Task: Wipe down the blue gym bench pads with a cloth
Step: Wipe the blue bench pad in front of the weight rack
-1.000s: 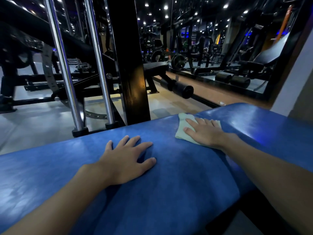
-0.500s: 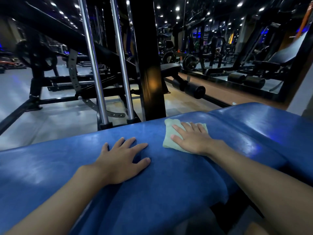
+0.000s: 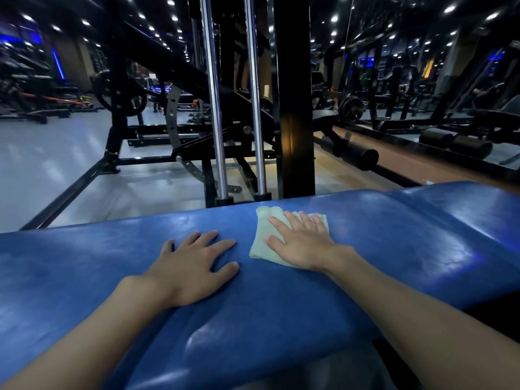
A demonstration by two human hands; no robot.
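On top of the long, shiny blue padded desk, two bare arms reach out from the person. The left grip, a bare hand, lies flat on the blue pad. Its fingers are straight and spread a little, and it has nothing in it. The right grip is flat too, with straight fingers close together. It presses down on a small, pale green folded cloth. That cloth lies on the pad near the far edge, just beside the left grip but not touching it. Its left side and far corners stick out from under the fingers. To the right, a second blue pad sits next to the first, with a dip between them. Behind the desk stand two shiny silver poles and a thick black post. A round black foam roller sits past the post, above the pale grey floor.
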